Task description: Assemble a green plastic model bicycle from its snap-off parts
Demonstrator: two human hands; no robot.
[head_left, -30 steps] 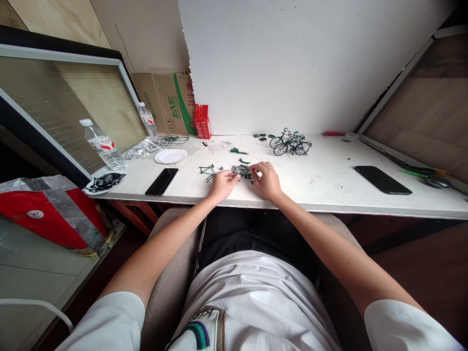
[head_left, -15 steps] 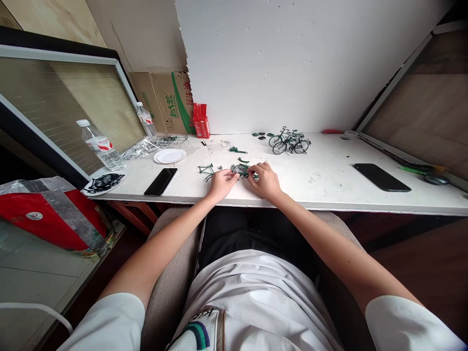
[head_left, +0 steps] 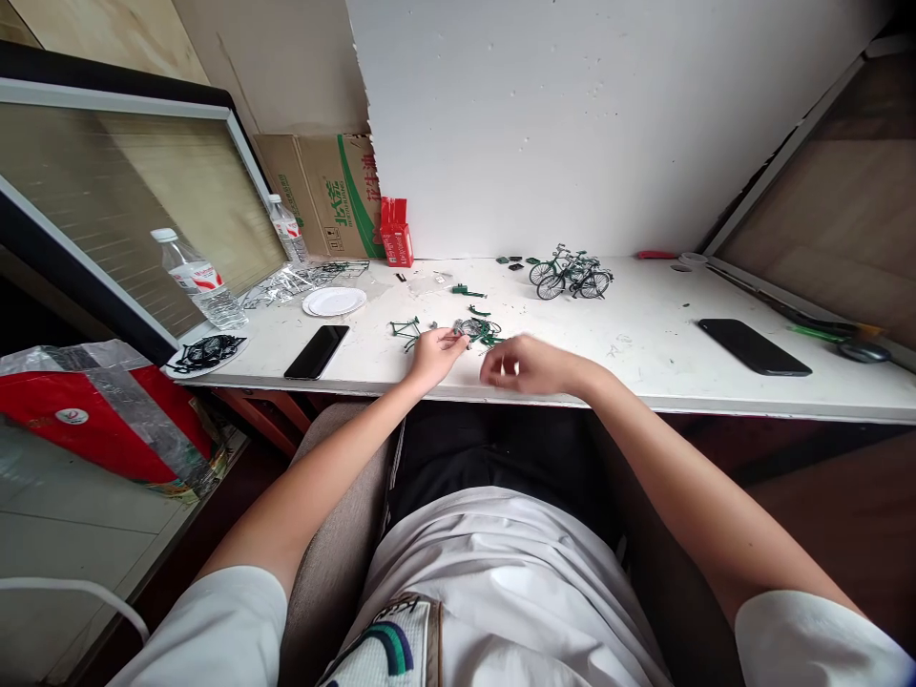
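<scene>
Left hand [head_left: 436,355] pinches the half-built green model bicycle [head_left: 478,331]; right hand [head_left: 530,365] grip blurred, unreadable.

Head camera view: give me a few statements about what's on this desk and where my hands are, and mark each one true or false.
1. Two assembled model bicycles stand toward the back of the desk. True.
2. The left hand has its fingertips at the green bicycle parts. True.
3. The right hand rests on the black phone at the right. False: it is near the desk's front edge, well apart from that phone.
4. The nearer water bottle lies on its side. False: it stands upright at the desk's left end.
5. A white plate lies on the desk. True.
</scene>
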